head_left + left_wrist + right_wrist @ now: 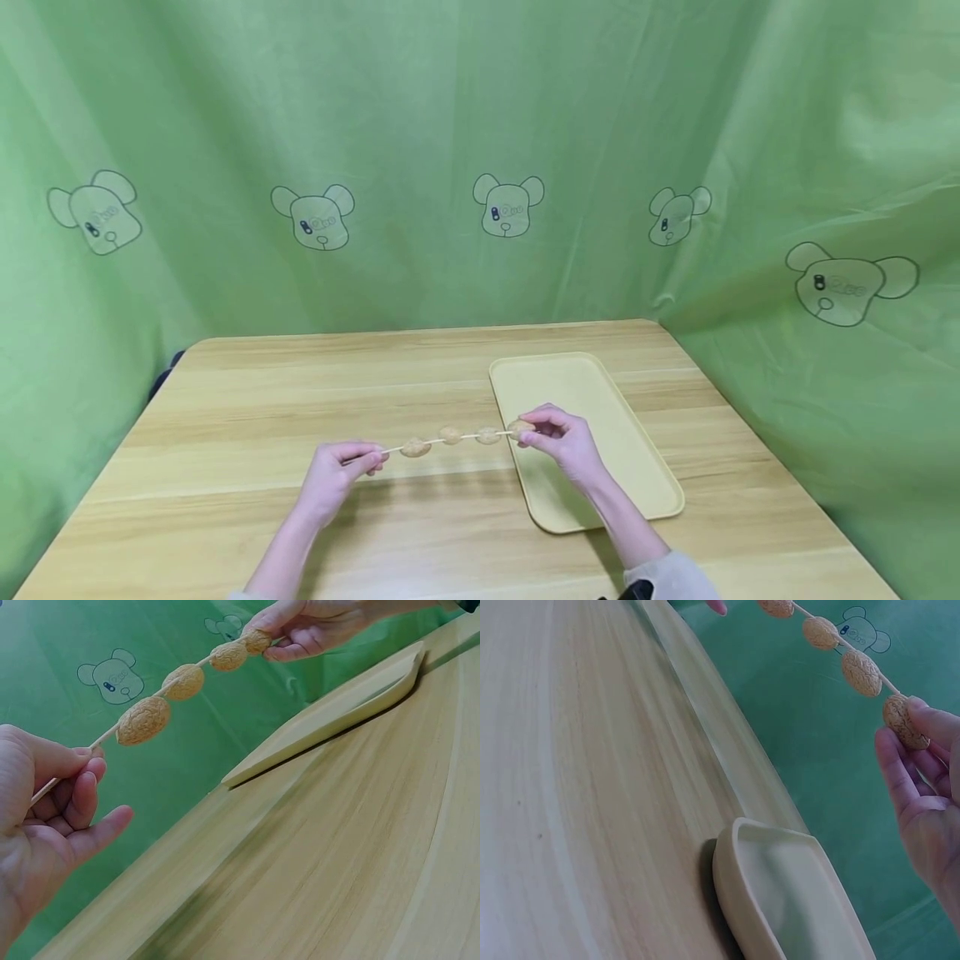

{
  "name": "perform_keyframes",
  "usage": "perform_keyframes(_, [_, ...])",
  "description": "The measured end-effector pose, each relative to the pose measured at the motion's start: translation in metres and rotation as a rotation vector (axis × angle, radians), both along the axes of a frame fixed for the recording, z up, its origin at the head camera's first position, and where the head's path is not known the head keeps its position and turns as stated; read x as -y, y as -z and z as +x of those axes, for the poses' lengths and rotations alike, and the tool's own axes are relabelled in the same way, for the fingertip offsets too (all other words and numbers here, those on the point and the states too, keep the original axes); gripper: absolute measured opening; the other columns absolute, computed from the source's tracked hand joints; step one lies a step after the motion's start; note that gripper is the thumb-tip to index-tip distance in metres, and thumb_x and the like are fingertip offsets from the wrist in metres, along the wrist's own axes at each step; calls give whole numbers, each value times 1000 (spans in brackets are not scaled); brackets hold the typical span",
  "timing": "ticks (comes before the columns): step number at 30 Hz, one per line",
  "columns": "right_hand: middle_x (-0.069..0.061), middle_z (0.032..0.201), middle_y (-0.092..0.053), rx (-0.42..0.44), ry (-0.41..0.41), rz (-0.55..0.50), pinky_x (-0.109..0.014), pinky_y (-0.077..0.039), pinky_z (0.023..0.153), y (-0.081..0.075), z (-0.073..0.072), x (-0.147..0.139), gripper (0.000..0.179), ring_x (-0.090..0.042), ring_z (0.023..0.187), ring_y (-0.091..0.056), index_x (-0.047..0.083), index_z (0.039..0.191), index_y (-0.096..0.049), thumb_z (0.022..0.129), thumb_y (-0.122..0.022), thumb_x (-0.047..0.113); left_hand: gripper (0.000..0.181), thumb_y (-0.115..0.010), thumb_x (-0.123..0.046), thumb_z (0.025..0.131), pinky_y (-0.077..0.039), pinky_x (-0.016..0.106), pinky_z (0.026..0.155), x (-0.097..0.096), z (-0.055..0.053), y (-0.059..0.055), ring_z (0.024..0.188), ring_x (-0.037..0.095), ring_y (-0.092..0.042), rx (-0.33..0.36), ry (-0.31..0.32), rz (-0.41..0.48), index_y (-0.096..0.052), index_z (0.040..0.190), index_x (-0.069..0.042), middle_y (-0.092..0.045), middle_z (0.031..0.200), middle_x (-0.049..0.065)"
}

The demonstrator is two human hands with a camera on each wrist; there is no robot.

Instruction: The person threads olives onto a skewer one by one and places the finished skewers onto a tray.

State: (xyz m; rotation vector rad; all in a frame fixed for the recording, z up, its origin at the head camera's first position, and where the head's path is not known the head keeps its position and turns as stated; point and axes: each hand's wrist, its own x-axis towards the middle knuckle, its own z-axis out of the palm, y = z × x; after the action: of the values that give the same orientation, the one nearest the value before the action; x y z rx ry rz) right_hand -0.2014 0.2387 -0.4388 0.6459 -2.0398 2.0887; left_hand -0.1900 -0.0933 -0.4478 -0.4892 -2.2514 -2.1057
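A thin wooden skewer (105, 736) carries several tan, wrinkled, oval balls (143, 721) with gaps between them. It is held up over the table, nearly level in the head view. My left hand (333, 479) pinches its bare left end between thumb and fingers. At the other end, my right hand (567, 443) grips the outermost ball (901, 720) between thumb and fingertips. Fingers partly cover that ball, and the skewer tip beyond it is hidden. Below the right hand lies a pale yellow rectangular tray (581, 385) with a raised rim.
The light wood-grain table (285, 392) extends around the tray on all sides. Green curtains (420, 108) printed with bear heads hang behind and along both sides. Something dark (161, 379) shows beyond the table's far left edge.
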Motion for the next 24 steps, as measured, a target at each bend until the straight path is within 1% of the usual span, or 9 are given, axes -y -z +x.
perform_keyframes(5, [-1,86,-62,12,14,7,-21,-52,65,0,0,0,28,-13,71,-63,-20,99,-56,76,-68,-7,18,-62,4,83,-52,23,70,1,1,2,71,10,-61,-9,16,5,-62,93,19,-65,74,-3])
perform_keyframes(12, [-1,88,-61,-10,-22,-5,-23,-53,67,-1,-1,0,29,-12,72,-63,-24,99,-53,77,-66,-10,17,-61,5,82,-52,23,70,0,0,4,72,14,-62,6,10,-3,-62,93,18,-66,75,-1])
perform_keyframes(17, [-1,88,-61,-14,-38,-15,-25,-54,68,1,-2,-1,28,-12,73,-63,-24,99,-52,76,-65,-13,16,-61,5,82,-52,24,70,1,-1,4,71,12,-61,-11,13,-16,-63,93,17,-65,74,-2])
perform_keyframes(19, [-1,88,-61,-15,-42,-15,-26,-54,68,2,-2,-1,28,-12,73,-63,-24,99,-52,76,-64,-13,16,-61,5,82,-52,24,70,1,-1,4,71,11,-61,-23,25,-14,-63,93,17,-65,74,-3])
perform_keyframes(24, [-1,88,-61,-16,-44,-11,-26,-54,68,4,-2,-1,28,-12,73,-63,-25,98,-52,76,-64,-13,18,-60,5,83,-53,25,69,2,-2,6,72,10,-61,-57,77,2,-60,93,21,-65,76,-3])
